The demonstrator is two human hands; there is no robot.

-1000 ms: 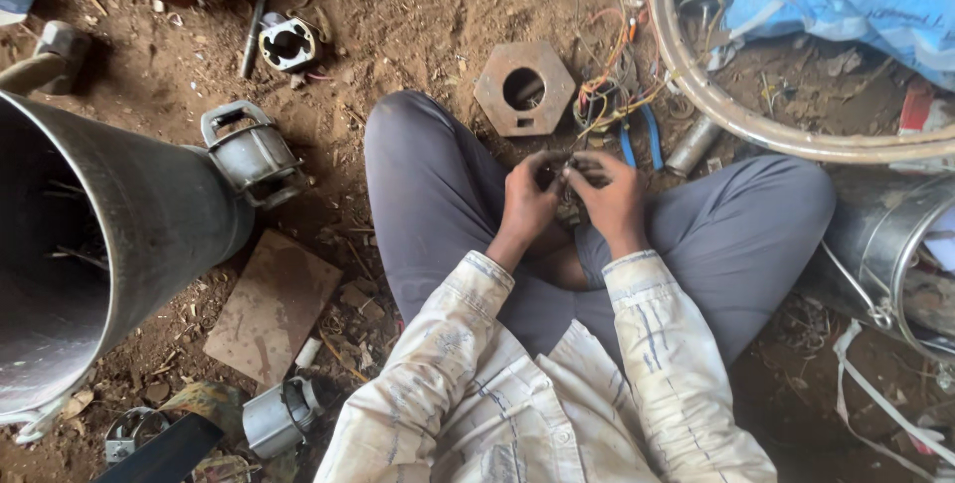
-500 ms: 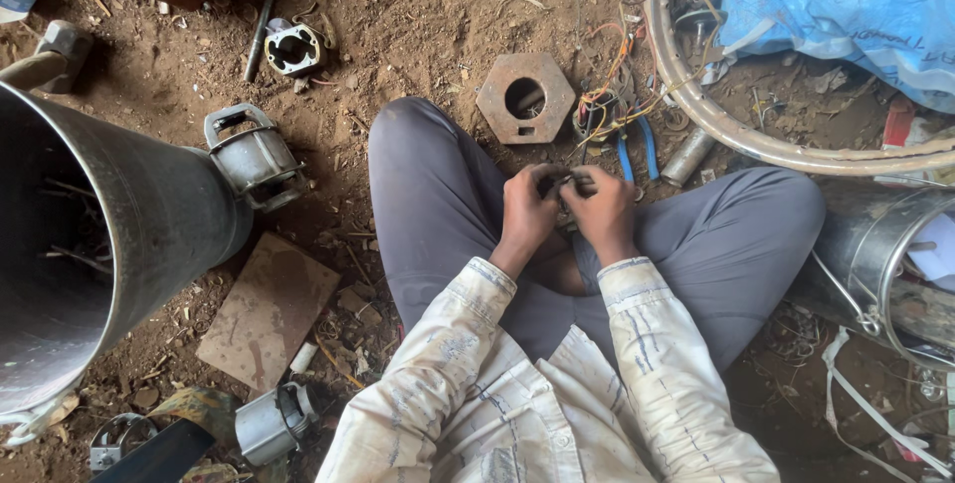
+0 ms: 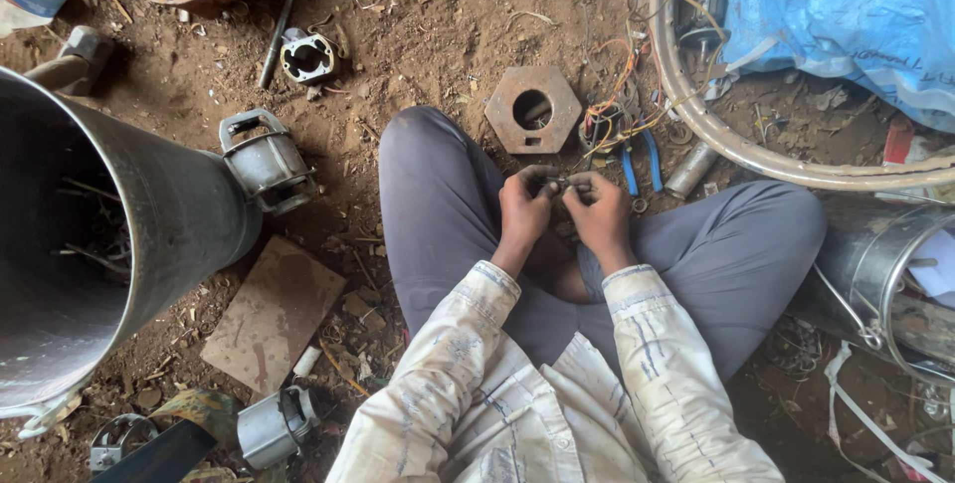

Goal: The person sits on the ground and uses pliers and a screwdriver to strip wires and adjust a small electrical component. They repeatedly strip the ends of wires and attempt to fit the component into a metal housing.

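I sit cross-legged on the dirt in grey trousers. My left hand (image 3: 524, 210) and my right hand (image 3: 600, 212) meet above my lap, fingertips pinched together on a small dark metal part (image 3: 559, 184). Most of that part is hidden by my fingers. Just beyond my hands lie a rusty hexagonal plate with a round hole (image 3: 532, 109), a tangle of coloured wires (image 3: 615, 110) and blue-handled pliers (image 3: 640, 162).
A big dark metal cylinder (image 3: 119, 244) lies open at the left, a small grey motor housing (image 3: 264, 162) beside it. A flat rusty plate (image 3: 274, 312) lies at my left knee. A round metal rim (image 3: 756, 160), blue tarp (image 3: 846, 5) and a metal bucket (image 3: 895, 284) are at the right.
My hands have stayed together on the small part, shifting slightly toward my left. The view has shifted a little with my head.
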